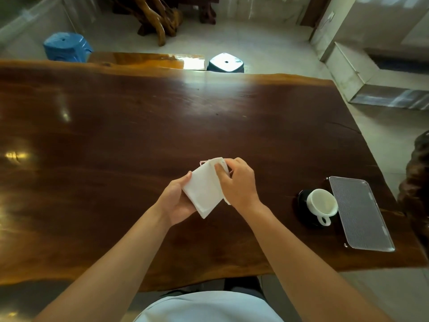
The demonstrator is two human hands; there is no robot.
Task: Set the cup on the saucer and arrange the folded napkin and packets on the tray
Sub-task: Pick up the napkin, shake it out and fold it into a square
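A white folded napkin (204, 189) is held above the middle of the dark wooden table. My left hand (175, 202) grips its lower left edge, and my right hand (236, 181) pinches its upper right part. A packet corner with a red edge (203, 162) peeks out behind the napkin's top; the rest of it is hidden. To the right, a white cup (321, 203) with its handle toward me stands on a black saucer (303, 205). A clear ribbed rectangular tray (358, 211) lies just right of the cup, with nothing on it.
The wooden table (139, 135) stretches wide to the left and far side. Its right edge runs close behind the tray. Beyond the far edge stand a blue stool (66, 46) and a dark stool with a shiny top (226, 62). A dark carved object (417, 182) sits at far right.
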